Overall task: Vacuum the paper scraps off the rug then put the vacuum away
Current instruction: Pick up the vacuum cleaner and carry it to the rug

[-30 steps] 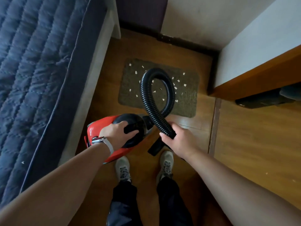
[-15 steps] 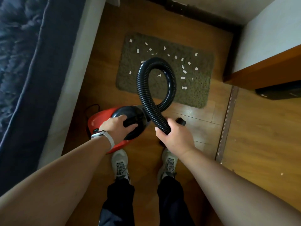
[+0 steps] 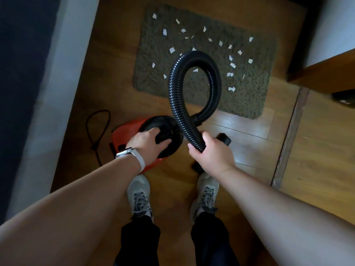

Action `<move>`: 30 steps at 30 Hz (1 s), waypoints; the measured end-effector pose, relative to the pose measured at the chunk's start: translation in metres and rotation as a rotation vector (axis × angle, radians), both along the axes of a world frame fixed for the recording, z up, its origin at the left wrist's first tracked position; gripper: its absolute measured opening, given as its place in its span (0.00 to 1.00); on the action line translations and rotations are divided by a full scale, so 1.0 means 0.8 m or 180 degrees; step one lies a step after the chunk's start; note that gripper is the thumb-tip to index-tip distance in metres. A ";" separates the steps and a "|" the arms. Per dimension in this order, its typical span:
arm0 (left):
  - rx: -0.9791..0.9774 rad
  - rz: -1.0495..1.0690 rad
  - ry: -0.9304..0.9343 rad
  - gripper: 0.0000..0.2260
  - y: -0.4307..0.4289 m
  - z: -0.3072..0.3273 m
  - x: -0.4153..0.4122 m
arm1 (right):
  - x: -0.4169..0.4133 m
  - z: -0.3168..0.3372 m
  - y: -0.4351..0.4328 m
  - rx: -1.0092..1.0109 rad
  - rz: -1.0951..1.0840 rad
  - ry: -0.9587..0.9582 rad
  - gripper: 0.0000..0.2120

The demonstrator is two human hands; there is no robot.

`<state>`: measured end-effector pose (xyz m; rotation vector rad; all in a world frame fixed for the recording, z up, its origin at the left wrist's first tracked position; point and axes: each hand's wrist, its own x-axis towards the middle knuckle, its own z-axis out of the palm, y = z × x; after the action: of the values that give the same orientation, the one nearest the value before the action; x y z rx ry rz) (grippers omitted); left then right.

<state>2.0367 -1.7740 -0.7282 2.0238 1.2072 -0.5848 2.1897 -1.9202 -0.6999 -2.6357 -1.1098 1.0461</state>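
A red and black canister vacuum (image 3: pixel 130 129) sits low over the wooden floor just in front of my feet. My left hand (image 3: pixel 148 143) grips its black top handle. Its ribbed black hose (image 3: pixel 174 81) loops up over the rug, and my right hand (image 3: pixel 209 152) grips the hose near its end. A black nozzle tip (image 3: pixel 223 139) pokes out beside that hand. The small grey-green rug (image 3: pixel 249 96) lies ahead, strewn with several white paper scraps (image 3: pixel 172 50).
A bed with a dark quilt and pale frame (image 3: pixel 57 73) runs along the left. The vacuum's black cord (image 3: pixel 98 123) lies looped on the floor by the bed. A wooden desk edge (image 3: pixel 326 73) and white wall stand at the right. My shoes (image 3: pixel 140 194) stand just behind the vacuum.
I have stepped closer to the rug, which now sits nearer and larger in view. Both hands kept their grips, and the cord has come into view.
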 end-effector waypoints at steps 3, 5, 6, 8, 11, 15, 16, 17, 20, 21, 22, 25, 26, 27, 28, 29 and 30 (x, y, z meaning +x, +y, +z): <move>-0.0048 0.0043 -0.0108 0.17 -0.007 -0.022 0.007 | 0.005 -0.030 -0.001 -0.0011 -0.0063 -0.0056 0.16; -0.0126 0.0083 -0.0212 0.14 -0.008 -0.036 0.009 | 0.009 -0.045 -0.002 -0.0025 -0.0095 -0.0054 0.16; -0.0143 0.0087 -0.0251 0.14 -0.007 -0.043 0.008 | 0.011 -0.051 -0.003 -0.0020 -0.0094 -0.0043 0.16; -0.0150 0.0057 -0.0299 0.13 -0.007 -0.057 0.005 | 0.015 -0.061 -0.006 -0.0006 -0.0107 -0.0019 0.16; -0.0173 -0.0097 -0.0289 0.12 -0.011 -0.077 0.002 | 0.018 -0.074 -0.010 -0.0025 -0.0090 -0.0012 0.15; -0.0241 -0.0111 -0.0359 0.13 -0.016 -0.091 -0.007 | 0.014 -0.080 -0.014 -0.0077 -0.0007 0.0006 0.15; -0.0279 -0.0105 -0.0394 0.14 -0.018 -0.091 -0.009 | 0.011 -0.079 -0.015 -0.0088 0.0017 0.0022 0.16; -0.0315 -0.0099 -0.0417 0.14 -0.021 -0.090 -0.011 | 0.007 -0.077 -0.015 -0.0097 0.0032 0.0054 0.16; -0.0398 -0.0040 -0.0426 0.17 -0.024 -0.083 -0.014 | -0.011 -0.068 -0.015 -0.0125 0.0077 0.0120 0.15; -0.0430 -0.0014 -0.0447 0.18 -0.024 -0.081 -0.015 | -0.017 -0.064 -0.015 -0.0119 0.0079 0.0108 0.15; -0.0451 0.0033 -0.0494 0.18 -0.022 -0.076 -0.019 | -0.023 -0.059 -0.014 -0.0117 0.0084 0.0082 0.15; -0.0403 0.0250 -0.0598 0.18 -0.020 -0.058 -0.034 | -0.042 -0.048 -0.007 -0.0148 0.0119 -0.0052 0.15; -0.0349 0.0315 -0.0612 0.18 -0.021 -0.052 -0.040 | -0.048 -0.045 -0.005 -0.0076 0.0138 -0.0148 0.16; -0.0300 0.0378 -0.0619 0.17 -0.022 -0.045 -0.046 | -0.054 -0.044 -0.003 0.0062 0.0176 -0.0257 0.19; -0.0266 0.0440 -0.0615 0.17 -0.023 -0.039 -0.054 | -0.060 -0.043 -0.001 0.0246 0.0253 -0.0355 0.25; -0.0245 0.0507 -0.0607 0.17 -0.024 -0.032 -0.063 | -0.065 -0.042 0.001 0.0428 0.0389 -0.0454 0.29; -0.0224 0.0589 -0.0602 0.17 -0.026 -0.025 -0.072 | -0.070 -0.041 0.003 0.0619 0.0560 -0.0574 0.32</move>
<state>1.9788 -1.7948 -0.7485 1.8390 1.2247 -0.3331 2.1336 -1.9180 -0.7328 -2.5531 -1.4236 0.6932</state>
